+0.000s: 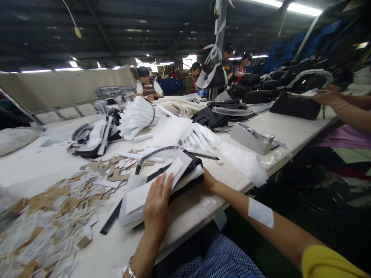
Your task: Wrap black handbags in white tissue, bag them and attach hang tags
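Observation:
A black handbag [191,178] lies on the table in front of me, with white padding sheets [139,197] laid over it. Its handle [147,155] arches up on the far side and looks wrapped in clear plastic. My left hand [159,202] rests flat on the white sheets, fingers stretched out together. At the bag's right end is my right hand [208,180]; its fingers are hidden behind the bag, so their grip does not show. A dark strap [111,218] sticks out at the bag's lower left. A strip of white tape [261,212] is stuck to my right forearm.
Loose paper tags with strings [58,216] cover the table's left side. Beyond the bag lie white rolls [139,117], a grey tape dispenser [252,138] and another black bag [92,137]. At right, a co-worker's hands [330,95] touch a black bag [295,106]. Other people sit farther back.

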{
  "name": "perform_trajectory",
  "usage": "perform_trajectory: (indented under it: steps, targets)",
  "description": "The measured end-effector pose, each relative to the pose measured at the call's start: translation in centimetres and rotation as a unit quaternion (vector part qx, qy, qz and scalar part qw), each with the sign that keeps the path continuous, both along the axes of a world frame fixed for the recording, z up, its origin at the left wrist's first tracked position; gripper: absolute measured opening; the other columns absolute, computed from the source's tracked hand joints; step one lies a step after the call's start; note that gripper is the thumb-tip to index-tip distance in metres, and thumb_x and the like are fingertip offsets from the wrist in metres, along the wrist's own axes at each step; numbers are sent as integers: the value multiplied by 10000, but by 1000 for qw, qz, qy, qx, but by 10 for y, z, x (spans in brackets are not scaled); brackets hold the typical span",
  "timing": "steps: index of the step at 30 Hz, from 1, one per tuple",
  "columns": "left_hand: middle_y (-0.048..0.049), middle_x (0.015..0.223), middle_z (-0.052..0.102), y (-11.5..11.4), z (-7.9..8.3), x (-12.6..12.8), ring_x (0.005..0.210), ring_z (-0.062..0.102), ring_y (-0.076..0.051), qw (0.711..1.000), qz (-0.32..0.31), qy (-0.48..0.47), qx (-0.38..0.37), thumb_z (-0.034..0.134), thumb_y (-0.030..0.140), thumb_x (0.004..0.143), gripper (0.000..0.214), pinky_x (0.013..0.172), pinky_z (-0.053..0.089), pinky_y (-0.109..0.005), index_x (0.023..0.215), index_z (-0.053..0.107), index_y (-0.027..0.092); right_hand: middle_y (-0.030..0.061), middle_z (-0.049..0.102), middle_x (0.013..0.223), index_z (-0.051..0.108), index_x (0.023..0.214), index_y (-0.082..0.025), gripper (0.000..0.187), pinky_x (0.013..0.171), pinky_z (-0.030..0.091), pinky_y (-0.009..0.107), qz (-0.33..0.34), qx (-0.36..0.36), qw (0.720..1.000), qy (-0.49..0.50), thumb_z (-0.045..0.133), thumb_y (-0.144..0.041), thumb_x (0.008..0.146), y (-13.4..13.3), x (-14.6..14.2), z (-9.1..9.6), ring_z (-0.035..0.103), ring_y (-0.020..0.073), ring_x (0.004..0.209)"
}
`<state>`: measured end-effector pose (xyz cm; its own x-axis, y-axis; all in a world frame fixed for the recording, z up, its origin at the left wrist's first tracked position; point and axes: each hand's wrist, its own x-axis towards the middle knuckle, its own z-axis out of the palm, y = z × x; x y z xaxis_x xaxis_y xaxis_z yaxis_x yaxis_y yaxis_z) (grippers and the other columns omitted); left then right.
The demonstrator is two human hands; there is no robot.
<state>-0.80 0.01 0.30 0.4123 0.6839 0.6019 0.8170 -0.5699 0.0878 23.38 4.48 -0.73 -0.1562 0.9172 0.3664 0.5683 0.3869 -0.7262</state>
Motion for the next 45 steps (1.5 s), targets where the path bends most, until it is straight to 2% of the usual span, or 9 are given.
perform_trajectory:
  steps: [4, 10, 14, 17, 23, 28, 32, 37, 45]
  targets:
    - [-112, 1499, 471, 0, -3, 7, 1374, 445, -314, 1000, -2, 18, 11, 570, 3, 821, 756, 1114, 421, -487, 1506, 348, 230, 107, 694, 1149, 723, 1086, -200, 249, 934, 540, 472, 4, 4, 999, -49, 524, -209, 938, -48, 16, -5, 650, 285, 1059]
    - [-131, 1475, 496, 0, -6, 26, 1351, 472, -338, 999, 7, 48, 1, 658, 50, 808, 731, 1104, 431, -493, 1475, 417, 224, 159, 571, 1394, 575, 1341, -133, 431, 1116, 404, 550, 19, 66, 969, -237, 581, -302, 944, -107, 10, -19, 485, 332, 1334]
    - [-147, 1455, 516, -6, -12, 30, 1331, 495, -351, 996, -11, 87, 35, 643, 94, 849, 654, 1077, 459, -504, 1459, 451, 233, 151, 697, 1186, 673, 1169, -131, 296, 1004, 510, 518, -7, 68, 964, -257, 618, -286, 923, -116, 2, -5, 644, 323, 1119]
    - [-170, 1456, 510, -12, -16, 30, 1340, 486, -354, 991, -26, 119, 55, 600, 124, 888, 606, 1071, 466, -504, 1464, 447, 233, 71, 751, 980, 709, 1017, -187, 174, 850, 579, 357, 19, 93, 975, -200, 552, -242, 967, -117, 4, 26, 710, 217, 905]
    - [-174, 1409, 557, -22, -15, 32, 1307, 527, -335, 986, -15, 147, 79, 524, 155, 941, 517, 1040, 496, -487, 1448, 466, 234, 39, 744, 1056, 707, 1053, -210, 184, 933, 522, 282, 14, 148, 985, -85, 546, -248, 972, -48, 5, 76, 690, 173, 1002]
    - [-171, 1377, 587, -35, -21, 38, 1282, 552, -332, 988, 5, 120, 98, 455, 175, 977, 463, 1018, 517, -475, 1433, 489, 248, 75, 719, 1156, 694, 1112, -194, 234, 983, 464, 311, 6, -74, 963, -260, 553, -300, 959, 56, -24, 67, 653, 209, 1097]
    - [-167, 1376, 591, -40, -27, 41, 1280, 554, -332, 989, 29, 105, 101, 484, 215, 979, 460, 1021, 519, -470, 1437, 483, 263, 181, 722, 1089, 682, 1086, -133, 402, 913, 479, 418, -33, -165, 938, -303, 767, -379, 779, 105, -51, 49, 649, 344, 1085]
    - [-169, 1395, 573, -39, -31, 40, 1309, 520, -344, 988, 31, 117, 92, 564, 265, 954, 534, 1032, 510, -473, 1471, 428, 265, 160, 727, 1053, 672, 1033, -141, 559, 852, 494, 397, -58, -221, 941, -251, 908, -254, 539, 123, -62, 32, 656, 360, 1055]
    - [-174, 1399, 570, -38, -31, 40, 1314, 514, -347, 990, 26, 111, 88, 563, 267, 956, 541, 1039, 505, -483, 1478, 419, 259, 77, 749, 989, 498, 1333, -139, 550, 766, 529, 275, -2, -177, 984, 22, 688, -248, 828, 115, -32, 46, 698, 165, 869]
